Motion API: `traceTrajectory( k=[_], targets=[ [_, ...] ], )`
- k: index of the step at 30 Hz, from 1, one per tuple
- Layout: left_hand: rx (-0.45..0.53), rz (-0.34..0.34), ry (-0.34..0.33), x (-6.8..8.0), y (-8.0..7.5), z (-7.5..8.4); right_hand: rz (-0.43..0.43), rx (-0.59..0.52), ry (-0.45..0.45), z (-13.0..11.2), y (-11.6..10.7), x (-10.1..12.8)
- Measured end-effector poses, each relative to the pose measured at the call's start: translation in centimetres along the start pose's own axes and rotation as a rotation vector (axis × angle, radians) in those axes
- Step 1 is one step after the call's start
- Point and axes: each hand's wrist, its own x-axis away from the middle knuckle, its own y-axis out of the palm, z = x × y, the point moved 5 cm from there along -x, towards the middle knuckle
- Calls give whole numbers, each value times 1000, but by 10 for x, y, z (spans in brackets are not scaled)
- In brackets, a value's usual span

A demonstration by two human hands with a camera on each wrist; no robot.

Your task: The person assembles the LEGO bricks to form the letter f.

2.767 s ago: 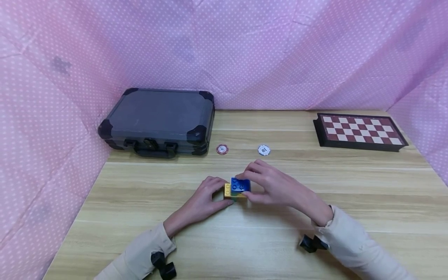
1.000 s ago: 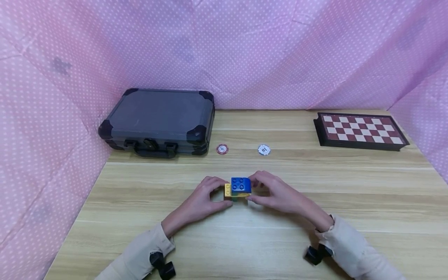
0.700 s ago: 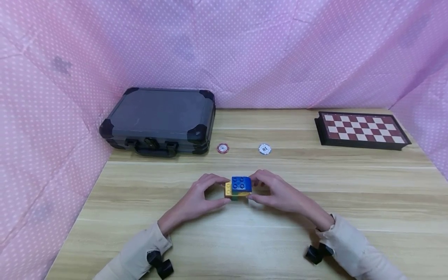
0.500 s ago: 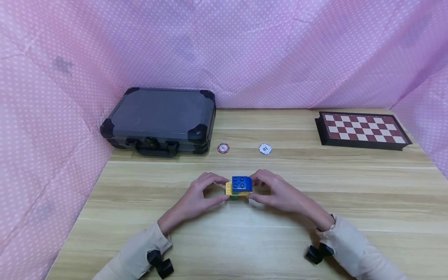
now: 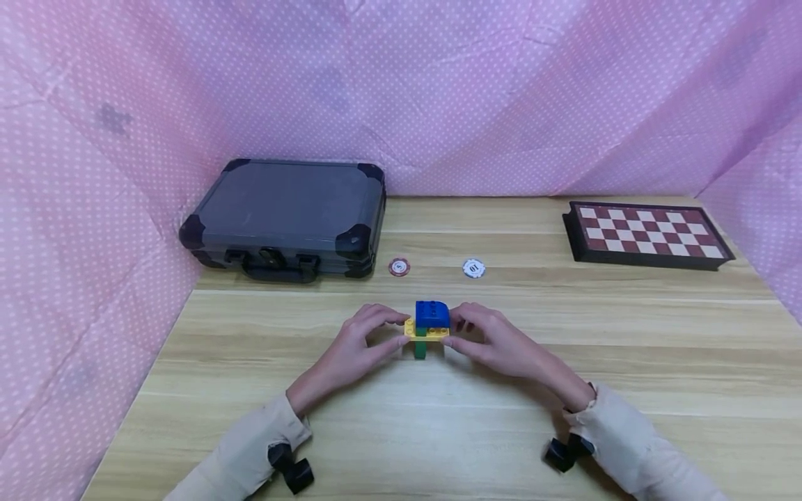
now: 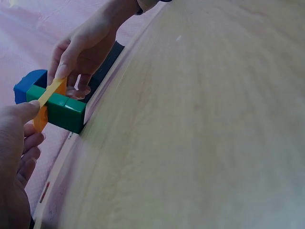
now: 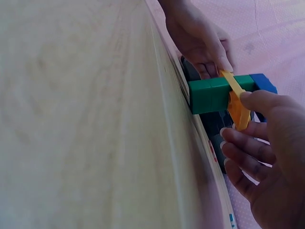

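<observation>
Nearest the person, two cream sleeves (image 5: 250, 452) came in over the wooden table (image 5: 438, 431) and met at a small stack of bricks. The left hand (image 5: 354, 348) and the right hand (image 5: 498, 344) faced each other across it, each pinching one end of a thin yellow plate (image 5: 427, 332) between thumb and forefingers, fingers narrowly curled. The plate's long axis ran left to right, straight from one hand to the other, so both hands sat equally near. A blue brick (image 5: 432, 314) sat on top of the plate and a green brick (image 5: 420, 348) hung beneath it; in the left wrist view the green brick (image 6: 59, 110) appeared raised just off the tabletop. Half a second earlier the stack had sat lower, with the green brick barely showing; now it stood higher between the fingers. Farther back lay a red chip (image 5: 398, 267) and a white chip (image 5: 473, 268), then a grey case (image 5: 285, 212) at the left and a checkerboard (image 5: 645, 233) at the right.
</observation>
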Motion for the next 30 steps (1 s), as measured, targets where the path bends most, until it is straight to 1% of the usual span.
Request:
traceTrajectory(
  k=[7, 14, 17, 22, 25, 30],
  targets=[
    [-34, 28, -43, -7, 1, -1, 42, 22, 3, 0, -1, -4],
    [-40, 21, -79, -15, 2, -2, 71, 33, 37, 3, -1, -7],
    [-47, 25, -79, -18, 3, -1, 81, 18, 54, 4, 0, -7],
    [-52, 42, -73, -21, 4, 0, 105, -38, 89, 6, 2, -9],
    [-51, 48, -92, -21, 5, -1, 116, -52, 102, 6, 3, -9],
    [-50, 56, -134, -22, 8, -4, 135, -43, 100, 6, 5, -9]
  ],
)
